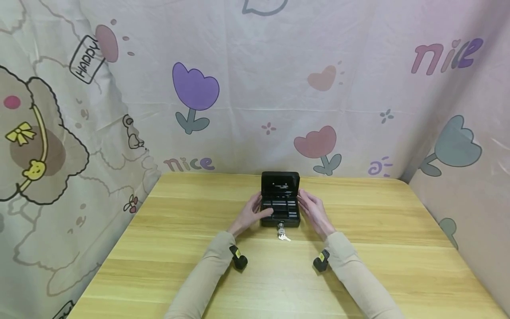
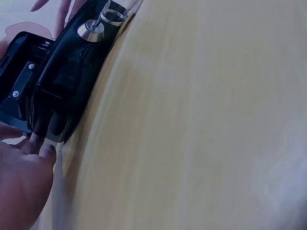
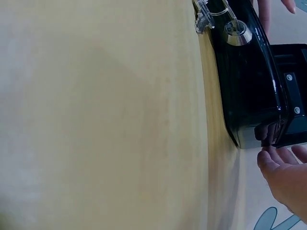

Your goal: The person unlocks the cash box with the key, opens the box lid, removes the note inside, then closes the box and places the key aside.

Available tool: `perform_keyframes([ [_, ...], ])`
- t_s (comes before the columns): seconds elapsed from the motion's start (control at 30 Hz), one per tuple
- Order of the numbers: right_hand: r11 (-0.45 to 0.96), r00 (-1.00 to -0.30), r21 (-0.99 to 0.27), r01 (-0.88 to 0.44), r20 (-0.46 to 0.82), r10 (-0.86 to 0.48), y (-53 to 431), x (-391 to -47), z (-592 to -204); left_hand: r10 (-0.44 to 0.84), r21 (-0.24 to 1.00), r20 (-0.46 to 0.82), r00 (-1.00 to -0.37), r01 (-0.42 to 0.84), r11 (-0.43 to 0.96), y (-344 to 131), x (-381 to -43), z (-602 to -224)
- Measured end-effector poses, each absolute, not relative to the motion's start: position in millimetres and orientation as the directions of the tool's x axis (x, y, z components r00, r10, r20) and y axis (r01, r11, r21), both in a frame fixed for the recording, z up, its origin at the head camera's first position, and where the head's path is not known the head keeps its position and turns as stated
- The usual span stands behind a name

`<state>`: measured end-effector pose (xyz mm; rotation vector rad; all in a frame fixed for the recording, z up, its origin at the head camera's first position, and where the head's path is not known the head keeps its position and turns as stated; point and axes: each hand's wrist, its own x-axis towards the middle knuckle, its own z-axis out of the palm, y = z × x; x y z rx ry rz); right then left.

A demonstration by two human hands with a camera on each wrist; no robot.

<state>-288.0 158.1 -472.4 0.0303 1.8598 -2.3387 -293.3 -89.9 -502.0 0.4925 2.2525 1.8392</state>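
A small black cash box (image 1: 271,223) stands on the table with its lid (image 1: 280,180) raised at the back, showing a black compartment tray (image 1: 280,205) inside. Keys on a ring (image 1: 283,237) hang from the silver lock (image 3: 237,32) in its front face. My left hand (image 1: 251,214) is at the box's left side, fingers along the outer wall and thumb extended over the left rim. On the opposite side, my right hand (image 1: 314,209) has its fingertips right at the right wall, near the lid's hinge end. Neither hand's fingers are curled round the box.
The light wood table (image 1: 191,266) extends around the box on all sides. Behind it hangs a printed cloth (image 1: 255,88), with more cloth at the left and right. A small black camera (image 1: 239,259) is worn on the left wrist, another camera (image 1: 321,260) on the right.
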Motion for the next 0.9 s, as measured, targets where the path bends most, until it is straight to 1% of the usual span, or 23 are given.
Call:
perform_keyframes([
  [0.1,-0.210,-0.990,-0.969,0.127,-0.110,-0.089,156.8,-287.6,-472.9,0.406,0.973,0.058,-0.912,0.143,0.183,-90.3,-294.0,-504.5],
  [0.23,-0.184,-0.993,-0.976,0.113,-0.106,-0.045,155.0,-286.9,-473.7,0.447,0.963,0.094,-0.889,0.195,0.185,-89.4,-294.6,-505.2],
  [0.4,-0.147,-0.994,-0.984,0.100,-0.104,0.024,153.7,-286.6,-474.2,0.468,0.957,0.108,-0.877,0.219,0.189,-89.1,-293.9,-503.4],
  [0.57,-0.059,-0.995,-0.997,0.059,-0.063,0.074,153.2,-286.3,-474.4,0.473,0.954,0.116,-0.874,0.231,0.193,-89.0,-294.1,-504.7],
  [0.77,0.078,-0.998,-0.997,-0.009,0.013,0.056,152.9,-286.6,-475.6,0.467,0.933,0.124,-0.876,0.263,0.246,-89.2,-293.7,-506.4],
  [0.9,0.138,-0.999,-0.989,-0.047,0.050,0.017,151.5,-286.0,-472.3,0.454,0.937,0.106,-0.885,0.241,0.252,-88.7,-293.4,-505.5],
])
